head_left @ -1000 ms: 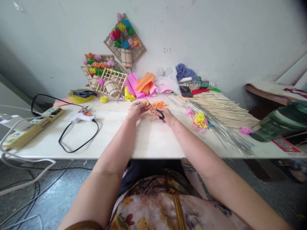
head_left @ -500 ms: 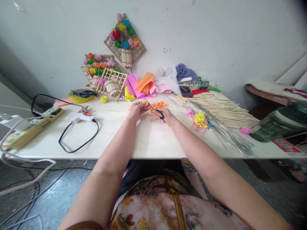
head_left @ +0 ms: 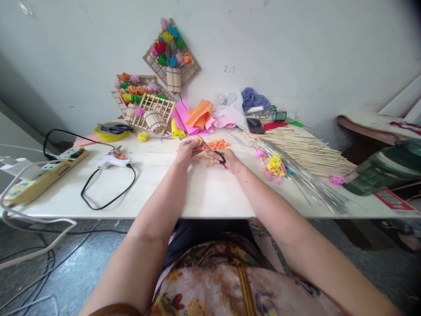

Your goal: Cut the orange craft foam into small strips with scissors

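Observation:
My right hand (head_left: pixel 230 161) is closed around the dark handles of a pair of scissors (head_left: pixel 210 148), whose blades point up and left toward my other hand. Between the fingertips of my left hand (head_left: pixel 188 151) is a small piece of orange crepe paper (head_left: pixel 198 141), mostly covered by the fingers. The blade tips are right beside this piece; whether they touch it I cannot tell. Behind and between the hands lies a heap of orange paper cuttings (head_left: pixel 219 144), with small scraps scattered on the white table (head_left: pixel 210 193) below.
Lattice panels with paper flowers (head_left: pixel 154 112) stand at the back left, near rolled crepe paper (head_left: pixel 200 115). On the left are a glue gun (head_left: pixel 113 162) and a power strip (head_left: pixel 49 175). Wires (head_left: pixel 302 175), bamboo sticks (head_left: pixel 296 149) and a green bottle (head_left: pixel 384 166) occupy the right.

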`<state>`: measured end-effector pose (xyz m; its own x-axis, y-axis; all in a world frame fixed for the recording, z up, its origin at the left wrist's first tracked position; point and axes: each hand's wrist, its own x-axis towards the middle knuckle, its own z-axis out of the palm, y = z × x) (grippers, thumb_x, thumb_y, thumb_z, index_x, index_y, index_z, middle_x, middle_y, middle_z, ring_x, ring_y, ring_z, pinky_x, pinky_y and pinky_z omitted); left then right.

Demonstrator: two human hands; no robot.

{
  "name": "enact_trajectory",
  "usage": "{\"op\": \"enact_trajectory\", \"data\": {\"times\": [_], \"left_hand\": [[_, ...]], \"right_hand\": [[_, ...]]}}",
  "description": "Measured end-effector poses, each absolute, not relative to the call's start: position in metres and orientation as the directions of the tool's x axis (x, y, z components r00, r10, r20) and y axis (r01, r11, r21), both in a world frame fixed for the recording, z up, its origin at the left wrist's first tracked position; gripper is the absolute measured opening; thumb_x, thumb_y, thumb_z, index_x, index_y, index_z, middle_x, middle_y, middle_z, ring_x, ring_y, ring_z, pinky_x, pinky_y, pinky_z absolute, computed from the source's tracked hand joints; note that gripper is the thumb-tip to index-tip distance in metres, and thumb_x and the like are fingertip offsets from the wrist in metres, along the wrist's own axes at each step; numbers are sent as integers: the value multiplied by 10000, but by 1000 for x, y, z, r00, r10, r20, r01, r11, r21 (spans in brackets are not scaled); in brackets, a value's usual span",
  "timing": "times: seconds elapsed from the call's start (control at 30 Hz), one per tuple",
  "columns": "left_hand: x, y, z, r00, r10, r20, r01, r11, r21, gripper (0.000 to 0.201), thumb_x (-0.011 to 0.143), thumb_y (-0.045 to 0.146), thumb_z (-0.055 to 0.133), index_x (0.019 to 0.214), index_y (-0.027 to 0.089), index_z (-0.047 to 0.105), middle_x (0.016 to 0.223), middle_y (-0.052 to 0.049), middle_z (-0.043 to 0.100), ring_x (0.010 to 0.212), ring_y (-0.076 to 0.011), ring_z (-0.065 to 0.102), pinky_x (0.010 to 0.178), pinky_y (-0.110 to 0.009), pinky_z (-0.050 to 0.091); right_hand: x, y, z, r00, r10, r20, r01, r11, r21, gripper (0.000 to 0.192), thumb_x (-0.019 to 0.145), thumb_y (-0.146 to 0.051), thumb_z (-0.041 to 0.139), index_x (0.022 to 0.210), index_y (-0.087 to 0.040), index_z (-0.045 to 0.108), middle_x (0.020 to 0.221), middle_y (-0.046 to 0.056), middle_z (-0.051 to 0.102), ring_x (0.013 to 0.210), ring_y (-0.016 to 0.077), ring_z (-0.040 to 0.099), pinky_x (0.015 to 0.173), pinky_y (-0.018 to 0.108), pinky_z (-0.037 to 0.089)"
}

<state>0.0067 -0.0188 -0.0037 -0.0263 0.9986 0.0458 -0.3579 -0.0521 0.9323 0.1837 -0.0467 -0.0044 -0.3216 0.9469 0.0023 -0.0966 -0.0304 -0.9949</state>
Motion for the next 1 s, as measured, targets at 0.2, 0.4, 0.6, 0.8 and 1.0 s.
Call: {"op": "enact_trajectory", "data": {"times": [0.2, 0.4, 0.6, 0.8, 1.0], "left_hand": [[9, -20, -3, -16, 999, 51, -354, -53, 934, 167, 689, 259, 768, 755, 135, 677, 767, -47, 720, 743, -141, 710, 765, -256, 554], [12, -21, -4, 30, 998, 58, -336, -45, 941, 244, 674, 299, 821, 744, 139, 650, 768, -44, 720, 739, -145, 717, 773, -266, 555], [13, -21, -5, 46, 997, 54, -343, -35, 939, 254, 672, 306, 824, 736, 140, 642, 763, -51, 721, 739, -148, 719, 786, -270, 556], [12, -20, -6, 28, 998, 59, -336, -46, 941, 243, 683, 310, 818, 746, 146, 649, 764, -42, 722, 729, -143, 713, 762, -264, 550], [11, -20, -6, 16, 998, 59, -336, -50, 941, 246, 679, 305, 820, 774, 143, 662, 772, -42, 722, 738, -145, 714, 747, -257, 546]], "right_hand": [[184, -47, -4, -320, 947, -10, -89, -41, -995, 246, 778, -308, 796, 719, -120, 649, 464, -53, 461, 375, 40, 329, 313, 167, 234], [185, -47, -5, -318, 948, -16, -76, -42, -996, 278, 796, -336, 766, 682, -142, 604, 455, -57, 481, 340, 36, 346, 320, 170, 225], [185, -48, -4, -318, 948, 0, -82, -27, -996, 292, 780, -361, 771, 674, -145, 604, 460, -48, 485, 356, 42, 350, 322, 173, 227], [183, -45, -7, -308, 951, 12, -99, -19, -995, 302, 758, -360, 790, 650, -155, 597, 475, -47, 461, 395, 44, 337, 327, 163, 232], [183, -44, -9, -309, 951, 25, -103, -7, -995, 311, 738, -367, 812, 650, -158, 599, 489, -39, 457, 418, 54, 342, 325, 165, 233]]}}
